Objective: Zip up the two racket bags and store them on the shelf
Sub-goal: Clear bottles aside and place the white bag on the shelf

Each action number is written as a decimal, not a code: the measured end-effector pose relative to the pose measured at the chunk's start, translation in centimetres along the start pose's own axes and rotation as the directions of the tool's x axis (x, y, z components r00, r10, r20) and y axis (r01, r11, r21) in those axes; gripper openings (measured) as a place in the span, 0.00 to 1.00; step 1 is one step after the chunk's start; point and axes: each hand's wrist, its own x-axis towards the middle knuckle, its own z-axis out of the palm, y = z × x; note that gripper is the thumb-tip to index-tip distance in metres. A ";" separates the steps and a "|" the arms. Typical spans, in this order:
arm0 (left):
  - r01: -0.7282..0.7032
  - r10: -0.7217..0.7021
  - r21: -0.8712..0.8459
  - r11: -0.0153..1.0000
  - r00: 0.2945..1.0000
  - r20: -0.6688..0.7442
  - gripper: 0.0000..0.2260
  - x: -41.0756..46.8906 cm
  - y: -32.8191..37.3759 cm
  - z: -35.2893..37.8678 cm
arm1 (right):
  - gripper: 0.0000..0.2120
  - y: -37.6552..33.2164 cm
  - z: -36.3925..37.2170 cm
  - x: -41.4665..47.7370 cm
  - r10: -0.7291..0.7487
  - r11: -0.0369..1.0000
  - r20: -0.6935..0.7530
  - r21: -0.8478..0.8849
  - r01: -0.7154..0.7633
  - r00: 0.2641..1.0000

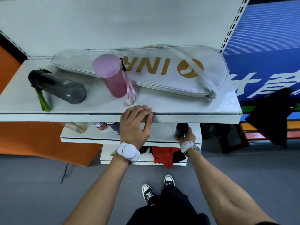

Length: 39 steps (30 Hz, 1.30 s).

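A white racket bag with gold lettering lies flat along the back of the top shelf, its zipper end at the right near the shelf's front corner. My left hand rests palm down on the shelf's front edge, fingers together, holding nothing. Lower down, my right hand is wrapped around a black bottle on the second shelf. Only one racket bag is in view.
On the top shelf a pink cup with a ribbon strap stands upright, and a dark bottle with a green strap lies on its side. Bottles sit on the second shelf; red and black cloth on the lowest. A black garment hangs at right.
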 end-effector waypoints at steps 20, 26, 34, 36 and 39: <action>0.139 -0.135 -0.063 0.988 0.988 0.069 0.08 0.2 1.4 -0.7 | 0.27 -3.2 -1.0 -4.5 0.261 0.902 -0.044 -0.344 -0.260 0.964; 0.300 -0.287 -0.217 0.929 0.954 0.092 0.09 0.7 0.8 -3.9 | 0.23 -10.0 -0.9 -10.9 0.032 0.841 0.306 -0.522 0.140 0.951; 0.389 -0.392 -0.046 0.920 0.912 -0.117 0.09 4.9 -7.3 -12.2 | 0.20 -22.3 -0.5 -16.6 -0.273 0.906 0.309 -0.237 0.352 0.911; 0.397 -0.383 0.068 0.915 0.910 -0.160 0.13 6.7 -10.0 -13.7 | 0.21 -25.1 -0.8 -17.4 -0.352 0.907 0.183 -0.174 0.383 0.918; 0.495 -0.484 0.273 0.825 0.868 -0.110 0.24 9.8 -13.7 -15.5 | 0.31 -28.9 -0.7 -17.5 -0.475 0.874 -0.005 -0.116 0.472 0.880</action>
